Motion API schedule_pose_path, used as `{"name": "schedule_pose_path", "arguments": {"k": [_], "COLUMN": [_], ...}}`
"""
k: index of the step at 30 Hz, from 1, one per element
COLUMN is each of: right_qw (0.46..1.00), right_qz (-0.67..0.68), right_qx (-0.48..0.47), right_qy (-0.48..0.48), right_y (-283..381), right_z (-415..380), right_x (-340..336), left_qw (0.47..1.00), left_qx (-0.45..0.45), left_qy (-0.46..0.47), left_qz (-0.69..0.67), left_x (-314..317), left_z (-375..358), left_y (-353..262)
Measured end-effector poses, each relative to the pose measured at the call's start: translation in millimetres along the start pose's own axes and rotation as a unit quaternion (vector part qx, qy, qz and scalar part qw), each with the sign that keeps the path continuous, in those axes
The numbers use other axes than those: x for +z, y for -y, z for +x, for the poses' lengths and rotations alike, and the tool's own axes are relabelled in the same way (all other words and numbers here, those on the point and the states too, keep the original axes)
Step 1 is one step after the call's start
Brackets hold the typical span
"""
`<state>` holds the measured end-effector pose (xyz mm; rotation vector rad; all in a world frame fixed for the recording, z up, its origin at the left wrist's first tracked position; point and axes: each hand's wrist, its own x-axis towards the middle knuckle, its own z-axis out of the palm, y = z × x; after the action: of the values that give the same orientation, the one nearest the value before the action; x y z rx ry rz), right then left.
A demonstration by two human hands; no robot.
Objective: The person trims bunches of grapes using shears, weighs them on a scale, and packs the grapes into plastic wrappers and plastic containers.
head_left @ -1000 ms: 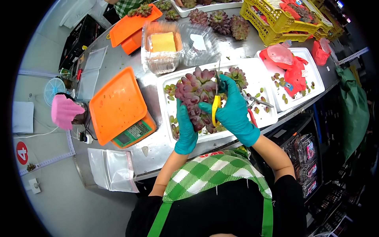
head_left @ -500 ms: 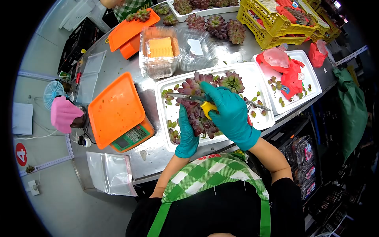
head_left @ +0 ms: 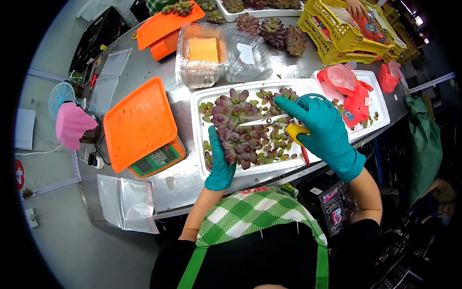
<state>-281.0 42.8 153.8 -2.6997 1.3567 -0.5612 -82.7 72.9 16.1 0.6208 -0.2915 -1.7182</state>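
In teal gloves, my hands work over a white foam tray (head_left: 198, 98) strewn with small green leaves. My left hand (head_left: 221, 166) is closed on the lower left side of a large purple-red succulent (head_left: 234, 118). My right hand (head_left: 327, 130) grips scissors (head_left: 294, 132) by their yellow handles, with the blades apart and pointing left at the succulent's right side. Loose leaves (head_left: 276, 151) lie between the succulent and the scissors. A red-handled tool (head_left: 305, 155) rests partly hidden under my right hand.
To the left stands an orange scale (head_left: 142, 125), with a clear plastic bag (head_left: 126, 204) near the table edge. Clear plastic boxes (head_left: 199, 72) and more succulents (head_left: 272, 31) sit behind. On the right are another white tray (head_left: 370, 79) and yellow crates (head_left: 332, 45), where another person's hand (head_left: 355, 8) reaches in.
My right hand has drawn back to the right with the scissors, uncovering leaves in the tray. The succulent stays in my left hand. Another person's hand has appeared at the crates.
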Motion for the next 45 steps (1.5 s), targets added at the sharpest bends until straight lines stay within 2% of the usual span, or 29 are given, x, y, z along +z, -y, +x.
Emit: {"name": "schedule_pose_path", "arguments": {"k": [6, 9, 12, 15, 18, 30, 33, 36, 39, 42, 44, 45], "right_qw": [0.971, 0.957, 0.935, 0.933, 0.942, 0.958, 0.949, 0.964, 0.974, 0.994, 0.993, 0.973], "right_qz": [-0.226, -0.279, -0.343, -0.342, -0.317, -0.255, -0.28, -0.226, -0.195, -0.104, 0.08, 0.155], "right_qx": [-0.028, -0.08, -0.087, -0.048, -0.051, -0.109, -0.123, -0.069, -0.059, -0.02, 0.079, 0.168], "right_qy": [0.069, 0.014, 0.032, 0.102, 0.096, 0.078, 0.08, 0.123, 0.098, 0.04, -0.041, -0.038], "right_y": [2, 8, 9, 17, 20, 19, 16, 16, 7, 2, -2, 0], "right_z": [8, 14, 17, 18, 13, 15, 13, 14, 5, -2, -17, -24], "right_x": [9, 9, 12, 12, 11, 7, 6, 5, 4, -2, 11, 18], "left_qw": [0.999, 0.999, 0.998, 0.997, 0.994, 0.996, 0.997, 0.997, 0.998, 0.999, 0.999, 0.999], "left_qx": [0.006, 0.003, 0.013, 0.03, 0.035, 0.015, 0.012, 0.017, 0.012, 0.018, 0.031, 0.036], "left_qy": [-0.029, -0.019, -0.032, -0.036, -0.031, -0.02, -0.006, -0.017, -0.021, 0.004, 0.013, 0.024], "left_qz": [0.038, 0.044, 0.051, 0.06, 0.095, 0.081, 0.077, 0.067, 0.062, 0.029, 0.013, 0.016], "left_x": [1, 4, 5, -1, 4, 15, 16, 13, 12, 12, 9, 9], "left_z": [-5, -11, -12, -10, -11, -18, -18, -17, -13, -11, -6, -5], "left_y": [2, 1, 2, 6, 5, 0, -1, 3, 4, -1, -2, -4]}}
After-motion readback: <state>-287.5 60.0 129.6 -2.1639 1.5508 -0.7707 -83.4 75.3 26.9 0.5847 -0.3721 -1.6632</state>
